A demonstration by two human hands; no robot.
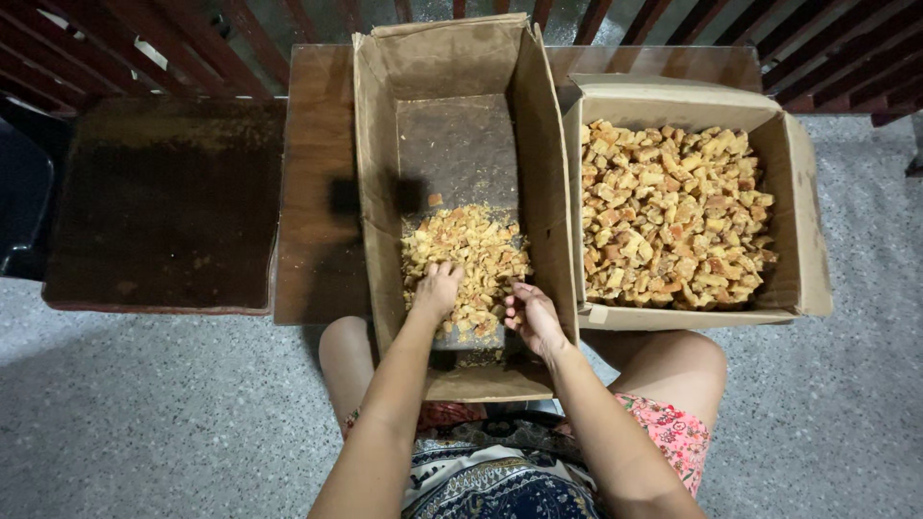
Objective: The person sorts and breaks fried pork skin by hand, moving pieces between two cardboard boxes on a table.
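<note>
Head view, looking down at a seated person's two bare hands inside a tall, open cardboard box [452,144]. The left hand [437,290] lies palm down on a heap of small golden-brown cubes [466,255], fingers loosely curled into the pieces; whether any cube is gripped cannot be told. The right hand [532,315] sits just beside the heap at the box's right wall, fingers half open and bent, thumb toward the pile; it appears to touch the nearest pieces but shows no clear hold.

The heap covers the near half of a dark flat sheet [460,154] on the box floor; the far half of that sheet is bare apart from a stray crumb, leaving open room ahead of the hands. The box walls rise close on both sides, so lateral room is narrow, and the near wall folds down toward the person's lap.

Touching the right wall stands a second, shallower cardboard box [798,192], filled nearly edge to edge with similar cubes [673,216]. Both boxes rest on a dark wooden tabletop [317,192], whose near edge ends just above the knees. To the left lies a dark square surface [163,202] dusted with crumbs, and speckled grey floor [144,413] surrounds the seat.
</note>
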